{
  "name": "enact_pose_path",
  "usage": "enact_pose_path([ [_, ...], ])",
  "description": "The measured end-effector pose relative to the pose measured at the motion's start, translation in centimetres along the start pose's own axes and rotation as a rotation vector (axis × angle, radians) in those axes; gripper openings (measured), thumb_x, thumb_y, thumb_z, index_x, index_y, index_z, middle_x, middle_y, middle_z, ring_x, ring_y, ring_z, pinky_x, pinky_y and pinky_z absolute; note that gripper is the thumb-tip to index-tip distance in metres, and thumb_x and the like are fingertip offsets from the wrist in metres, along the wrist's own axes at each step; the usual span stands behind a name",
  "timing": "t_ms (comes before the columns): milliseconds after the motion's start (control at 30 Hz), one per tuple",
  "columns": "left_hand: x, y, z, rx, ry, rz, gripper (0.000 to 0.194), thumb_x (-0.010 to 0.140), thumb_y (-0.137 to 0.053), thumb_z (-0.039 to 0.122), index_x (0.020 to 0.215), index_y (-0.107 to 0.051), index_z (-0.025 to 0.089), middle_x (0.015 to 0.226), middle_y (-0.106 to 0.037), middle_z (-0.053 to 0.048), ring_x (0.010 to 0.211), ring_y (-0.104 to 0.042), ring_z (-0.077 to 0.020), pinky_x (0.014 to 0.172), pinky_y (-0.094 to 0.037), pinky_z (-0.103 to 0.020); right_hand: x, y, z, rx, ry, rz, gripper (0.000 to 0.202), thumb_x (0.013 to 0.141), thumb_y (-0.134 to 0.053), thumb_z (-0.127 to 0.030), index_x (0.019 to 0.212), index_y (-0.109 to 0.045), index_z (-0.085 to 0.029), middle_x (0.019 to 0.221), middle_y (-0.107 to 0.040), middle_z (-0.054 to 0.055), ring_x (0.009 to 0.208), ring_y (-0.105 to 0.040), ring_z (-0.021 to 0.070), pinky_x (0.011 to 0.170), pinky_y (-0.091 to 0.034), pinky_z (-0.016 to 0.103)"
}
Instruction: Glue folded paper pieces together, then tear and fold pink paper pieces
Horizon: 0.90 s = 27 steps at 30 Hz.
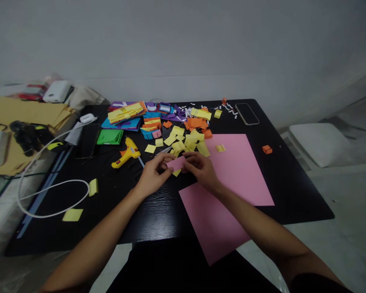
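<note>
A small pink paper strip [176,163] is held between both hands above the table's middle. My left hand [154,173] pinches its left end, and my right hand [201,169] grips the right end. Just beyond the fingers lies a pile of yellow paper pieces [190,141], with orange pieces [195,123] behind it. Large pink sheets [238,171] lie under and beside my right forearm. To the left of my left hand rests a yellow glue gun [126,154]. Scissors beside it are partly hidden.
Folded coloured paper bundles [126,113] and a green stack [110,136] lie at the back left. A phone [247,114] lies back right. A white cable [53,213] loops over the left side. A white stool [314,142] stands right of the table.
</note>
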<state>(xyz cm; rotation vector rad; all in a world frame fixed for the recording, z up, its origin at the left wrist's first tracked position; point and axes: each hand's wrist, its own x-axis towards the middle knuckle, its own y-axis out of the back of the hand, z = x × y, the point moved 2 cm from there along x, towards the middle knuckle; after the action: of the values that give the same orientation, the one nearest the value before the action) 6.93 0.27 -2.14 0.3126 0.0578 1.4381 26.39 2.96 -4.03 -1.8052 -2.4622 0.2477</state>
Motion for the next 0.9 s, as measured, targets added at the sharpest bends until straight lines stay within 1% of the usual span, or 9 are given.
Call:
enact_pose_path([
  [67, 0.0, -0.1, 0.2, 0.002, -0.014, -0.011, 0.031, 0.083, -0.071, 0.022, 0.114, -0.07, 0.02, 0.101, -0.074, -0.005, 0.076, -0.065, -0.0142, 0.067, -0.052, -0.026, 0.1, 0.1, 0.1, 0.022, -0.018, 0.013, 0.041, 0.078, -0.085, -0.045, 0.11, -0.07, -0.025, 0.087, -0.075, 0.0, 0.074, -0.075, 0.0177, 0.079, -0.067, 0.039],
  [167, 0.0, -0.2, 0.5, 0.009, -0.03, -0.025, 0.032, 0.083, -0.072, 0.023, 0.115, -0.07, 0.019, 0.097, -0.074, -0.005, 0.072, -0.064, -0.0133, 0.067, -0.053, -0.026, 0.1, 0.2, 0.1, 0.063, -0.031, 0.023, 0.042, 0.075, -0.088, -0.045, 0.107, -0.071, -0.025, 0.089, -0.073, 0.0, 0.076, -0.075, 0.0181, 0.081, -0.067, 0.041],
  [333, -0.1, -0.2, 0.2, 0.071, -0.083, 0.034, 0.027, 0.089, -0.069, 0.024, 0.115, -0.071, 0.019, 0.1, -0.074, -0.006, 0.078, -0.067, -0.0152, 0.072, -0.055, -0.028, 0.1, 0.1, 0.2, 0.081, -0.035, 0.022, 0.045, 0.072, -0.09, -0.045, 0.104, -0.068, -0.023, 0.094, -0.07, 0.001, 0.08, -0.074, 0.018, 0.079, -0.068, 0.039],
  [433, -0.1, 0.1, 0.0, 0.207, -0.173, 0.081, 0.022, 0.092, -0.067, 0.022, 0.113, -0.072, 0.02, 0.102, -0.074, -0.006, 0.086, -0.068, -0.0173, 0.077, -0.054, -0.03, 0.0, -0.1, 0.4, 0.062, -0.027, -0.008, 0.044, 0.073, -0.09, -0.044, 0.104, -0.066, -0.023, 0.095, -0.069, 0.001, 0.081, -0.074, 0.0175, 0.076, -0.068, 0.037],
  [533, 0.0, 0.3, 0.3, 0.291, -0.278, 0.113, 0.017, 0.093, -0.066, 0.018, 0.108, -0.073, 0.021, 0.104, -0.073, -0.006, 0.098, -0.068, -0.0202, 0.087, -0.054, -0.034, -0.2, -0.2, 0.6, 0.031, -0.008, -0.044, 0.044, 0.075, -0.089, -0.04, 0.11, -0.066, -0.025, 0.097, -0.07, 0.001, 0.081, -0.073, 0.0171, 0.074, -0.067, 0.035],
  [633, 0.2, 0.6, 0.6, 0.311, -0.332, 0.155, 0.016, 0.092, -0.065, 0.016, 0.104, -0.075, 0.021, 0.108, -0.072, -0.007, 0.105, -0.068, -0.0216, 0.095, -0.054, -0.038, -0.4, -0.4, 0.5, -0.071, 0.041, -0.077, 0.043, 0.077, -0.088, -0.037, 0.114, -0.068, -0.027, 0.099, -0.071, 0.002, 0.086, -0.072, 0.0181, 0.08, -0.065, 0.036],
  [700, 0.3, 0.7, 0.6, 0.306, -0.334, 0.184, 0.017, 0.091, -0.066, 0.014, 0.103, -0.076, 0.021, 0.109, -0.072, -0.006, 0.107, -0.067, -0.0219, 0.097, -0.053, -0.039, -0.5, -0.4, 0.4, -0.145, 0.107, -0.082, 0.037, 0.079, -0.086, -0.036, 0.112, -0.071, -0.027, 0.107, -0.071, 0.005, 0.097, -0.071, 0.0201, 0.085, -0.064, 0.036],
  [800, 0.3, 0.8, 0.7, 0.26, -0.326, 0.201, 0.016, 0.09, -0.067, 0.012, 0.099, -0.076, 0.021, 0.104, -0.074, -0.005, 0.103, -0.068, -0.0217, 0.095, -0.052, -0.039, -0.5, -0.3, 0.1, -0.184, 0.198, -0.085, 0.031, 0.083, -0.083, -0.039, 0.109, -0.073, -0.027, 0.122, -0.066, 0.007, 0.111, -0.067, 0.0227, 0.089, -0.063, 0.037],
  [900, 0.2, 0.8, 0.8, 0.196, -0.32, 0.191, 0.013, 0.089, -0.069, 0.013, 0.096, -0.076, 0.021, 0.096, -0.075, -0.004, 0.096, -0.068, -0.0209, 0.091, -0.052, -0.038, -0.5, -0.2, 0.0, -0.206, 0.237, -0.095, 0.027, 0.085, -0.081, -0.042, 0.107, -0.073, -0.026, 0.124, -0.065, 0.009, 0.115, -0.066, 0.0236, 0.09, -0.063, 0.037],
])
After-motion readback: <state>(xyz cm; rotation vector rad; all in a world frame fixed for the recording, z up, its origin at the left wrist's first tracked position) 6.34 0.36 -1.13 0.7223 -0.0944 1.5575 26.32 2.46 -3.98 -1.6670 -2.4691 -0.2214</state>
